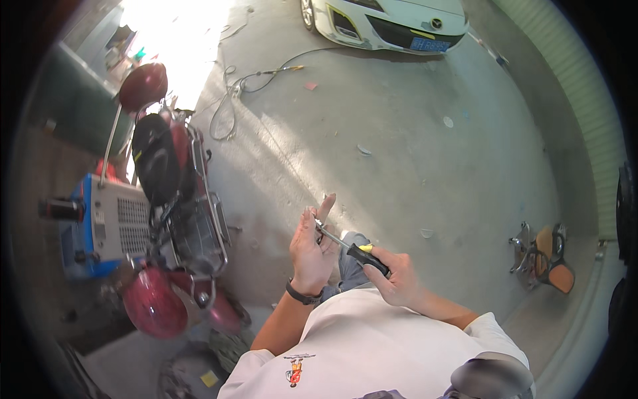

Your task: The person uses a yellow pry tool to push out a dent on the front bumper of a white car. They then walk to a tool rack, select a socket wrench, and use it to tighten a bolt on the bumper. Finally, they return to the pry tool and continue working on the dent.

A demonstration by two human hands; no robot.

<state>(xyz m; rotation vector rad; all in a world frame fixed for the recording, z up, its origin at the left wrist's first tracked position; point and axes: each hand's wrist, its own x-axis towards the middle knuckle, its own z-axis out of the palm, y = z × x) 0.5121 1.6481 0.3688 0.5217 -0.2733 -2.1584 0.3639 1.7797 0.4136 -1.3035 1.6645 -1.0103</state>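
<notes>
1. A person in a white shirt [392, 339] works with both bare hands over a gray concrete floor [412, 146], a screwdriver [371, 260] held in front of the body.
2. The right hand [397, 279] is clamped on the screwdriver's black-and-yellow handle, the thumb lying along it; the metal shaft [337, 241] slants up and leftward.
3. The left hand [311, 261], a dark wristband [304, 294] below it, meets the shaft's far end with fingers raised and partly curled. A small metallic piece [319, 226] shows there, too small to identify; whether the fingers are closed on it, one cannot tell.
4. At left, a red motorbike [178, 156] stands just beside a blue-and-white machine [123, 216] with a vented panel.
5. Beyond the hands, a thin hose [229, 123] lies looped across the sunlit concrete, near a white car [392, 23] at the top edge.
6. At right, well apart from the hands, a seat with orange-brown pads [561, 276] sits near the wall.
</notes>
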